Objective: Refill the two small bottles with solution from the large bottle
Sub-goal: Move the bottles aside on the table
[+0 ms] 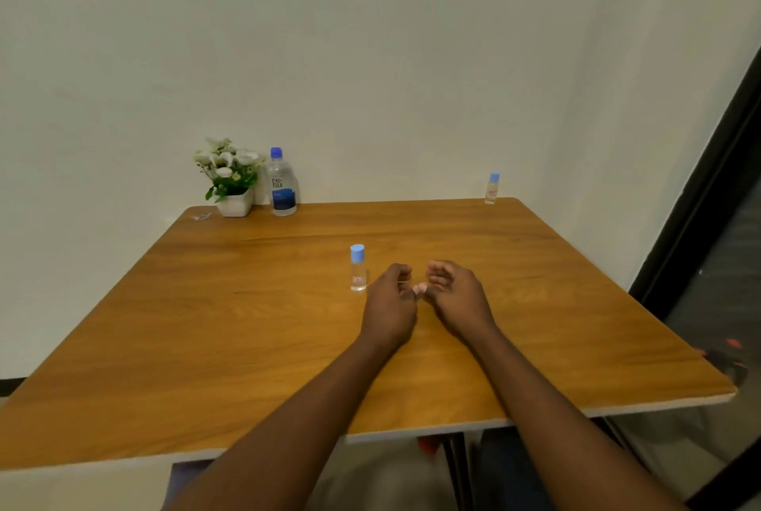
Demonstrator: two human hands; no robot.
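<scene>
On the table (247, 325): three capped bottles, all upright, none opened.
Large bottle (282, 183): far left edge, just beside a potted flower (230, 177).
Near small bottle (357, 268): mid-table, just left of the hands.
Far small bottle (492, 188): far right corner, well apart from the rest.
Left hand (391, 304): fingers curled loosely, holding nothing.
Right hand (457, 296): likewise curled and empty, thumbs near each other.
Step advice: likely gather first; bring the far bottles close, steady each small bottle by its body while uncapping, keeping it upright.
</scene>
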